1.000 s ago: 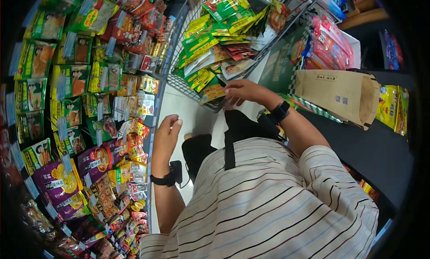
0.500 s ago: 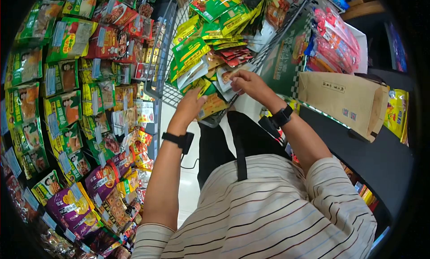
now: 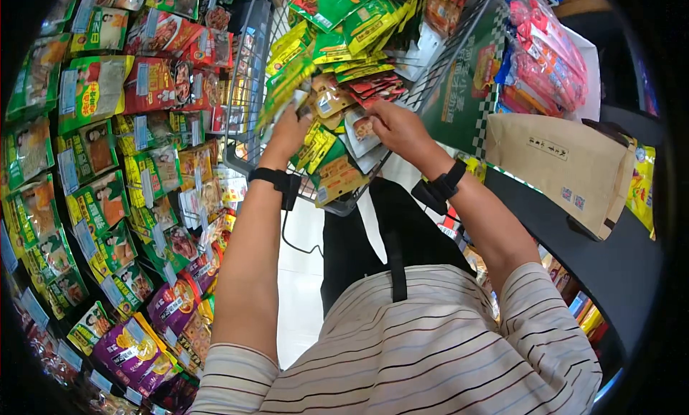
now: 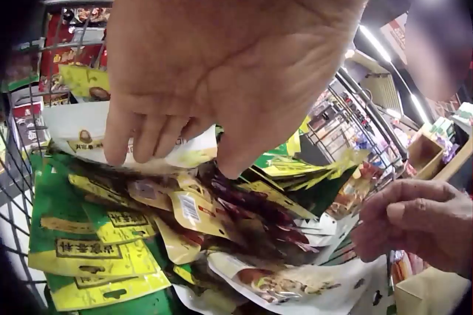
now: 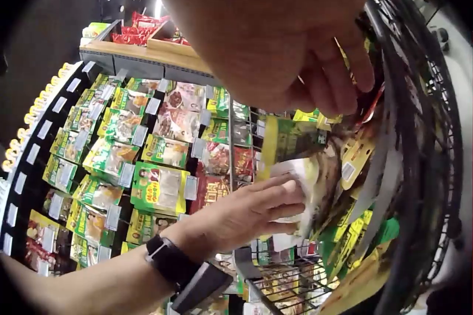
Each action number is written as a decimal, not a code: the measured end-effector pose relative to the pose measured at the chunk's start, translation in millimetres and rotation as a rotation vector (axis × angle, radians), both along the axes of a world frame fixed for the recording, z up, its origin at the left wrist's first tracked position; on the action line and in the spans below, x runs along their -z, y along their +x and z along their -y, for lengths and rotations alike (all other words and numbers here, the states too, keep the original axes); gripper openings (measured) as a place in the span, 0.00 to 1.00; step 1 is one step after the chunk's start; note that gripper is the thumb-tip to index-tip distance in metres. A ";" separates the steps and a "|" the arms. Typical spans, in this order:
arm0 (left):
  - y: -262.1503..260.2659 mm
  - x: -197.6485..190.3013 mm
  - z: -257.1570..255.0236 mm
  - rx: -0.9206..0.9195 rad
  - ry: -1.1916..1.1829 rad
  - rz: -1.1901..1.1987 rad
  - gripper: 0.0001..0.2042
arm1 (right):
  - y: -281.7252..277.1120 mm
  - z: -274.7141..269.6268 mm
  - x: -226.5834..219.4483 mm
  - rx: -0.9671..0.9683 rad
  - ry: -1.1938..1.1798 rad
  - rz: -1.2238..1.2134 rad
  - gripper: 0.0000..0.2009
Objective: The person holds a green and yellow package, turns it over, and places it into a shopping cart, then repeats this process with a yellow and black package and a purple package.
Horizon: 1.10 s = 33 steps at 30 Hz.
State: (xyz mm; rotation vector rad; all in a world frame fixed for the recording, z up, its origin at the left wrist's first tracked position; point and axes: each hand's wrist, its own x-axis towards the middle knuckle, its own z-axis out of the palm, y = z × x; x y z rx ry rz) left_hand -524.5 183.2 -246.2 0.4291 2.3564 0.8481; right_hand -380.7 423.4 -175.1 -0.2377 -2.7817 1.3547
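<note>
My left hand (image 3: 288, 134) is inside the shopping cart (image 3: 239, 164), its straight fingers against a white packet (image 4: 140, 124). Green-and-yellow packets (image 3: 287, 85) by those fingers stand tilted toward the cart's left side, blurred. In the left wrist view, the palm hides part of the pile. My right hand (image 3: 402, 126) hovers at the cart's right side, with loosely bent fingers and nothing visible in them. Below it lies a white packet with a food picture (image 4: 295, 285). Between the hands show a tan packet (image 3: 330, 96) and red packets (image 3: 377, 90).
Hanging food packets (image 3: 97, 83) fill the rack on the left. To the right, a brown paper bag (image 3: 552, 153) lies on a dark counter (image 3: 520, 200), near a white box (image 3: 587, 63) of pink packages. A cable (image 3: 298, 246) dangles from the left wrist.
My left hand has come up from beside the rack into the cart and tipped packets leftward, uncovering the tan packet. The right hand has shifted slightly right, staying near the pile.
</note>
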 end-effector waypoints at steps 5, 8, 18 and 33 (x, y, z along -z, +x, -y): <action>-33.4 32.7 26.8 -0.021 0.027 0.029 0.34 | 2.3 -5.3 31.8 -0.061 0.183 -0.115 0.05; -29.4 5.5 22.7 -0.066 -0.036 0.012 0.33 | 2.0 -3.2 34.2 -0.080 0.268 -0.148 0.05; -22.2 29.3 10.6 -0.224 -0.008 -0.090 0.31 | 2.9 7.8 34.7 -0.018 0.370 -0.135 0.09; 3.0 63.6 -58.0 0.284 -0.470 -0.240 0.42 | 2.2 7.6 33.5 0.026 0.311 -0.161 0.07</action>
